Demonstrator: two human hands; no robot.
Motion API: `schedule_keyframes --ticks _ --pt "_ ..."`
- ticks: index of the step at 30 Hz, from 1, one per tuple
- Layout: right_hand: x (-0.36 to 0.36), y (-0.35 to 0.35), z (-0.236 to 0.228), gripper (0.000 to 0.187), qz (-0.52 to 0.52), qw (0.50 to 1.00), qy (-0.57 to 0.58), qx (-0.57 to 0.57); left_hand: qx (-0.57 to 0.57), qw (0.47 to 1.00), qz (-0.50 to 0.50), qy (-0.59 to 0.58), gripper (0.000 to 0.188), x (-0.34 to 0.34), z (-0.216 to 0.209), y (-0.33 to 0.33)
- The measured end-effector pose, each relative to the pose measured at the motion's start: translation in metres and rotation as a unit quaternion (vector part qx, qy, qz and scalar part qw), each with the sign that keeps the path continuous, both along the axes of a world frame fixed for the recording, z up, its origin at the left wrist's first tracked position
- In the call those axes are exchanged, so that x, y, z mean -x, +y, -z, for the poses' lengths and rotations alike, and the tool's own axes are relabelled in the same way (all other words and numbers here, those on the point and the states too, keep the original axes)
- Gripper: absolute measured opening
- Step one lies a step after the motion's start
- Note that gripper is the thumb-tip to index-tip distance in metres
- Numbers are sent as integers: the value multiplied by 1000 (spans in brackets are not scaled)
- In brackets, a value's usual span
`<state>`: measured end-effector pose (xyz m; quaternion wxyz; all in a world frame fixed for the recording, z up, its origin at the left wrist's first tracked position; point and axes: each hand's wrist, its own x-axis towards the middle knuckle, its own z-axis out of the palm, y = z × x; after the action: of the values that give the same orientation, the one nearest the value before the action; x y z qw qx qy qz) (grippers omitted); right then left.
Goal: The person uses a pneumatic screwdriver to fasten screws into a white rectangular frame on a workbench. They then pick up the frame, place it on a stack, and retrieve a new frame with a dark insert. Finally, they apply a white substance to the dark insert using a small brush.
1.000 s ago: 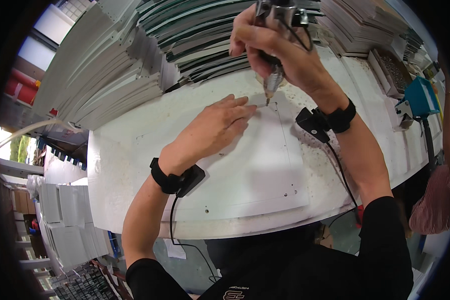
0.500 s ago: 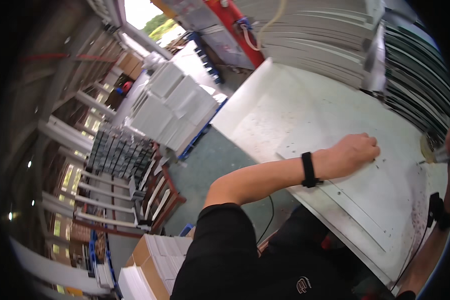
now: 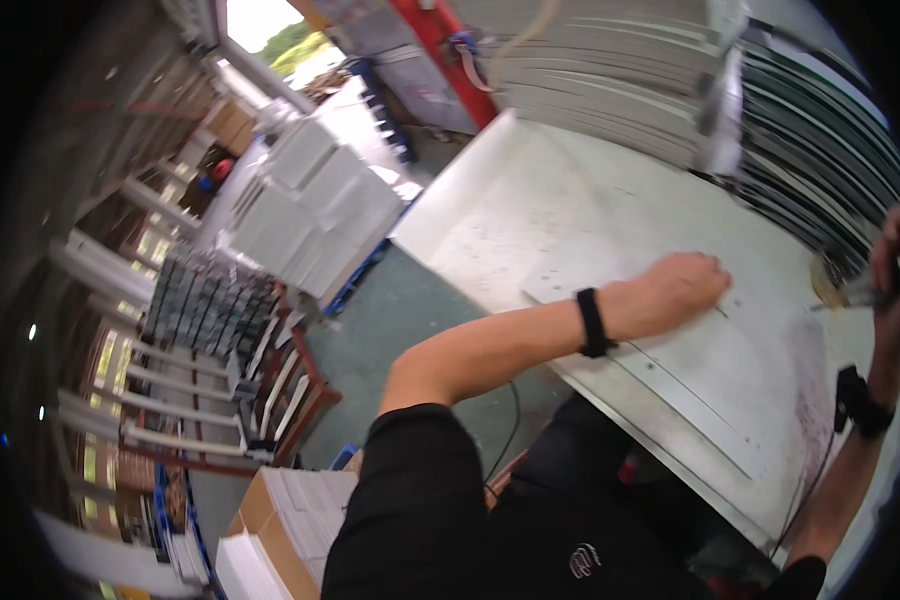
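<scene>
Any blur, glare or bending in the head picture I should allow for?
Head view: the bare right hand and silver metal hand tool look smeared near the dark rim; the bright outdoor opening, upper left, is partly washed out to white; the long dark stacked sheets bow, probably lens distortion; the white flat sheet blends into the white tabletop.

a: where could a hand pass?
b: over the open left end of the white flat-topped table (image 3: 480, 205).
a: the far side?
b: blocked by tall stacked pale-grey sheets (image 3: 600, 95) and dark-edged sheets (image 3: 815, 135).
a: rightward?
b: a silvery handheld tool (image 3: 868, 295) juts in.
</scene>
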<state>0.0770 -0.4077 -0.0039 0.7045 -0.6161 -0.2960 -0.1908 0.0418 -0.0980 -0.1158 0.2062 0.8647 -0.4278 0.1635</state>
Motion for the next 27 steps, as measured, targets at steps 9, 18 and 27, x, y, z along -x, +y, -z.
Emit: schedule_keyframes --ticks 9,18,27 --pt "5 -12 -10 30 -24 998 -58 -3 -17 990 -70 123 12 9 -33 -30" --pt "22 -1 -24 33 -55 997 -9 -51 -145 988 -22 46 14 13 -30 -34" --pt "35 4 -39 29 -63 995 49 -61 -189 981 -49 3 14 7 -26 -52"
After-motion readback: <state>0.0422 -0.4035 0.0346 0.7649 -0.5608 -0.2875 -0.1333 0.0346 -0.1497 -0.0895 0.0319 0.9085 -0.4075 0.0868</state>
